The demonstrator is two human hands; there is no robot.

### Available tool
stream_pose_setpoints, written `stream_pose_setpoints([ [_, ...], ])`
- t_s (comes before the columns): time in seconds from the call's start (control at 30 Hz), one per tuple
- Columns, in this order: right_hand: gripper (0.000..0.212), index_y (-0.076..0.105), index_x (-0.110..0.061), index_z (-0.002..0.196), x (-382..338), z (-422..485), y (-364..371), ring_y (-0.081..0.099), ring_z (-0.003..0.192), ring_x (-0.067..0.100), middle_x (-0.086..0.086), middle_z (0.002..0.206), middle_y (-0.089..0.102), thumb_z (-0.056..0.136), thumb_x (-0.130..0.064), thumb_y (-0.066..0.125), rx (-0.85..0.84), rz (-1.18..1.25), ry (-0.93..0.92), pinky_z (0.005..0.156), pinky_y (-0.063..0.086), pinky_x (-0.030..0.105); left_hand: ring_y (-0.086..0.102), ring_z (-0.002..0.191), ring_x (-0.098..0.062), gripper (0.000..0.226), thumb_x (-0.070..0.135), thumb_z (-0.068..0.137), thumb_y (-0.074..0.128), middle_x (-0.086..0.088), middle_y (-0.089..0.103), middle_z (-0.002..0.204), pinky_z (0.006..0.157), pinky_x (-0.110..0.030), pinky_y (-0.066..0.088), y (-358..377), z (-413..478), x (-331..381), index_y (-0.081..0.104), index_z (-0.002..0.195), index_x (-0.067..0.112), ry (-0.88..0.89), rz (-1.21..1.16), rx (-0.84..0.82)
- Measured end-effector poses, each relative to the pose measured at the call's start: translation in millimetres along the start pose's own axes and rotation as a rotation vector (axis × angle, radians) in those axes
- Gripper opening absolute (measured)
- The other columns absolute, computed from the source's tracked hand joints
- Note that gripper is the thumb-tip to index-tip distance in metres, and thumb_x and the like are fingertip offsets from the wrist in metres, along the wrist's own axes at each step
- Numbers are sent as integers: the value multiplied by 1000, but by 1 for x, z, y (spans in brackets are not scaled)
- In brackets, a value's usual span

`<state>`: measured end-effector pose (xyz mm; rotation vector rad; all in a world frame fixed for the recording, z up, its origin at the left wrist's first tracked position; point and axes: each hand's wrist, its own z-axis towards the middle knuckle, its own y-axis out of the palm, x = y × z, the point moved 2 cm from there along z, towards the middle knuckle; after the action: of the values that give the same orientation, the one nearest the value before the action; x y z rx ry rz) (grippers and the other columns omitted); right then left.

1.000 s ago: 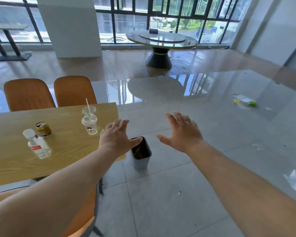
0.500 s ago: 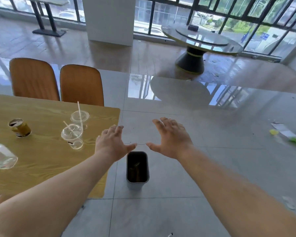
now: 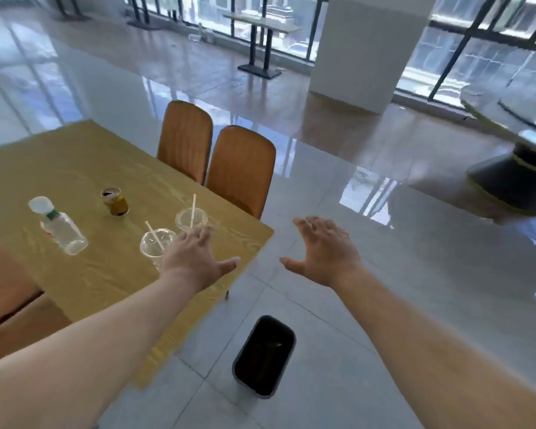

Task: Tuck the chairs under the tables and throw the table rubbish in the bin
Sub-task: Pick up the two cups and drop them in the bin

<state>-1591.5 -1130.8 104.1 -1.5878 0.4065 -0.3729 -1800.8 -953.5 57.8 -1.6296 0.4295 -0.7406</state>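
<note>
Hiding part of the near cup (image 3: 155,247) — left hand (image 3: 194,261) empty, spread like the right hand (image 3: 324,258).

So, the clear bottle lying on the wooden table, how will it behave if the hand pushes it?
The clear plastic bottle lies on its side, so it will probably roll. It looks empty, hence likely light and easy to dent. The table looks smooth, so it may slide.

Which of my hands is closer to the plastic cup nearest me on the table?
Left. Your left hand hovers open right beside the near plastic cup, overlapping its edge in view. Your right hand is open over the floor, past the table's corner.
</note>
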Motion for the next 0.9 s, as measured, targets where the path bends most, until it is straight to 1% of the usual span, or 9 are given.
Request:
stream_pose_setpoints([
  [0.17, 101, 26, -25, 162, -9, 60, 8, 36, 147, 31, 6, 163, 37, 85, -85, 51, -45, 31, -258, 116, 37, 53, 38, 142, -31, 109, 93, 77, 39, -6, 36, 161, 106, -45, 41, 2, -29, -14, 24, 158, 22, -304, 3, 36],
  [0.27, 99, 27, -27, 160, -34, 94, 16, 38, 144, 31, 5, 160, 41, 84, -85, 53, -57, 84, -382, 114, 39, 52, 33, 145, -32, 110, 95, 74, 40, -4, 31, 164, 109, -48, 42, 5, -43, -35, 23, 157, 25, -463, -43, 57],
  [0.37, 104, 26, -28, 162, -66, 128, 30, 35, 147, 32, 4, 163, 38, 82, -88, 52, -105, 84, -484, 115, 38, 54, 28, 148, -34, 114, 97, 73, 40, -6, 25, 167, 111, -53, 41, 13, -44, -62, 20, 158, 24, -601, -50, 64],
  [0.43, 105, 27, -28, 162, -85, 149, 45, 35, 147, 32, 3, 163, 38, 81, -88, 52, -126, 86, -527, 114, 39, 52, 25, 149, -34, 117, 97, 72, 42, -6, 22, 168, 112, -54, 39, 21, -36, -78, 17, 159, 23, -681, -86, 75],
  [0.5, 105, 27, -27, 162, -98, 169, 62, 36, 147, 32, 3, 163, 39, 81, -88, 53, -154, 113, -530, 112, 41, 50, 24, 150, -34, 120, 97, 70, 45, -6, 20, 168, 113, -54, 38, 33, -20, -91, 15, 159, 23, -734, -133, 85],
  [0.6, 107, 24, -27, 163, -101, 202, 90, 36, 147, 32, 4, 163, 38, 81, -88, 56, -213, 165, -481, 114, 41, 51, 22, 151, -34, 125, 97, 68, 50, -6, 18, 169, 116, -55, 36, 53, 12, -105, 11, 161, 22, -791, -199, 80],
  [0.7, 112, 21, -22, 165, -98, 239, 118, 36, 148, 34, 7, 164, 38, 81, -84, 62, -263, 192, -439, 116, 41, 51, 17, 153, -34, 130, 96, 66, 56, -6, 13, 170, 119, -54, 31, 74, 46, -116, 5, 162, 23, -825, -259, 83],
  [0.83, 126, 6, -21, 168, -100, 286, 154, 29, 153, 37, 10, 171, 25, 78, -80, 73, -322, 248, -388, 116, 38, 53, 13, 155, -33, 138, 91, 61, 65, -8, 9, 171, 122, -51, 20, 96, 86, -122, 1, 163, 24, -864, -322, 106],
  [0.9, 133, -1, -23, 167, -108, 307, 169, 27, 153, 38, 10, 173, 20, 75, -78, 77, -347, 298, -403, 116, 38, 55, 18, 153, -35, 138, 89, 58, 70, -8, 12, 170, 121, -52, 23, 104, 100, -124, 3, 162, 27, -902, -350, 105],
])
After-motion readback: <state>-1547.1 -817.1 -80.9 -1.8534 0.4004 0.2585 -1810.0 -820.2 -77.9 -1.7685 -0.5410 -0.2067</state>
